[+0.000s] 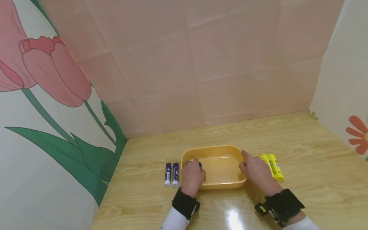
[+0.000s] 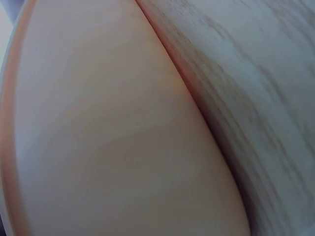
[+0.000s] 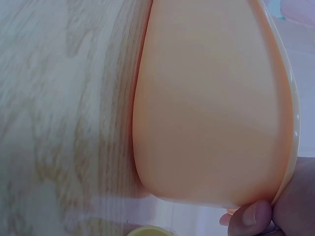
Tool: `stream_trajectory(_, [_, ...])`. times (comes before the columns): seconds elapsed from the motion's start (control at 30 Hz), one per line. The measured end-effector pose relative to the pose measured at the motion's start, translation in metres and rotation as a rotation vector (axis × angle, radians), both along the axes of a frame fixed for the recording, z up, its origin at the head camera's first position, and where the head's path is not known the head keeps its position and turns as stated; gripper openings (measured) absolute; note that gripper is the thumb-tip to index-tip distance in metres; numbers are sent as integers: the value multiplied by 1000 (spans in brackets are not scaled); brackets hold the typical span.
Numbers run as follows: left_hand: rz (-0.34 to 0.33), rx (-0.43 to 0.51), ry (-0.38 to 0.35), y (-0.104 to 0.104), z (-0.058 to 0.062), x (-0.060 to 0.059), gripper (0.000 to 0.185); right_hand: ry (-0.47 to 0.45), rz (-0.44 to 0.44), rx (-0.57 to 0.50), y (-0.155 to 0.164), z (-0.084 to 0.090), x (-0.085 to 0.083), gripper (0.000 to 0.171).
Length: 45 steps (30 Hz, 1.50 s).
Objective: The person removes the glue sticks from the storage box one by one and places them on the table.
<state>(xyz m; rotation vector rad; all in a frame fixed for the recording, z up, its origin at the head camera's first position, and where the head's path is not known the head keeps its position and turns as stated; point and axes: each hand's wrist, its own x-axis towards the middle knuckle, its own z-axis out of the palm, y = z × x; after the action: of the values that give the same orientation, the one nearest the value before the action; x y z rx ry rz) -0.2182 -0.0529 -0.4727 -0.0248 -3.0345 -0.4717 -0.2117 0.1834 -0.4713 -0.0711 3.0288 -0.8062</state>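
A shallow orange-yellow plastic basin sits on the wooden table. My left hand reaches over its left end, fingers curled down round a dark blue glue stick that is mostly hidden behind the hand. Over at the right end, my right hand grips the basin rim, thumb on the inner side. In the right wrist view, fingertips show at the corner of the basin wall. The left wrist view holds only the basin's side and table; the left hand is out of it.
Two dark blue glue sticks with white ends lie side by side left of the basin. Yellow glue sticks lie to its right, partly behind the right hand. A pink sheet covers the back wall; a tulip-printed panel stands at left.
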Motion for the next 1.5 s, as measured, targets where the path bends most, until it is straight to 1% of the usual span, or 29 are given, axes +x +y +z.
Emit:
stream_trajectory(0.3, [0,18,-5,0,1,-1,33,-39,-5,-15,0,3,1,61])
stream_trajectory(0.5, [5,40,-12,0,4,-1,31,-32,0,-15,0,4,2,61])
stream_trajectory(0.63, [3,49,4,0,6,0,30,-24,3,-10,0,3,2,60])
stream_trajectory(0.8, [2,65,25,-1,13,3,32,-30,-2,-14,0,3,1,61])
stream_trajectory(1.03, [-9,54,59,-2,23,9,33,-4,8,-12,0,1,1,60])
stream_trajectory(1.17, [-17,68,77,-3,31,12,34,0,12,-15,1,1,1,60])
stream_trajectory(1.23, [-10,75,68,-4,35,13,39,-2,12,-20,1,0,0,60])
stream_trajectory(1.37, [18,93,13,-5,41,14,49,-13,8,-20,0,0,-1,61])
stream_trajectory(1.43, [24,112,-7,-6,44,15,50,-17,6,-23,0,0,-1,61])
stream_trajectory(1.5, [25,113,-10,-7,45,15,49,-11,8,-22,0,-1,-1,61])
